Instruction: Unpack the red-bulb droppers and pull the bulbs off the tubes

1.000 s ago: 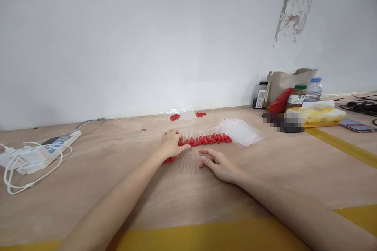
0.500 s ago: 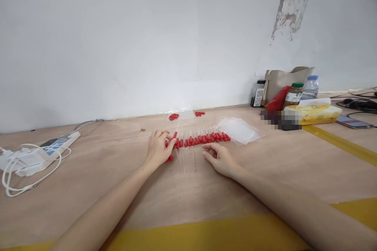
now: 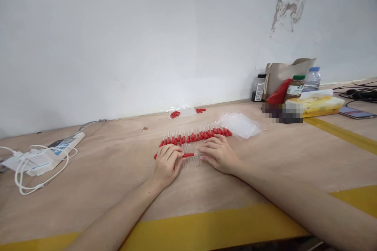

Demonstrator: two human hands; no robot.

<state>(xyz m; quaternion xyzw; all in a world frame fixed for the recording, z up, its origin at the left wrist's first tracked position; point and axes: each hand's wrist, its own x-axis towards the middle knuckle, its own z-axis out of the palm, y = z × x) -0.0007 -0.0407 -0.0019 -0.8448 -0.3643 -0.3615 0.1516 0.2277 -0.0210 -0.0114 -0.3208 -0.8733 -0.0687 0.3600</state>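
Note:
A glass dropper with a red rubber bulb (image 3: 189, 155) lies crosswise between my hands, just above the table. My left hand (image 3: 167, 164) is closed, pinching the bulb end. From the other side my right hand (image 3: 220, 154) grips the clear glass end with its fingertips; part of the tube is hidden there. Beneath the dropper are several loose glass tubes (image 3: 191, 163). Beyond my hands runs a row of red-bulbed droppers (image 3: 193, 137), their glass ends pointing at the wall. More red bulbs lie partly hidden behind my left hand.
Clear plastic bags (image 3: 240, 125) lie right of the row. Red bulbs (image 3: 175, 114) sit near the wall. A power strip (image 3: 55, 157) with white cables is at left. Bottles, a tissue pack (image 3: 321, 106) and a phone (image 3: 357, 112) occupy the right. Yellow tape (image 3: 206, 225) marks the front edge.
My left hand has come back from the row's left end, bringing a red bulb toward the middle. My right hand, formerly apart, now meets it at the dropper's glass end.

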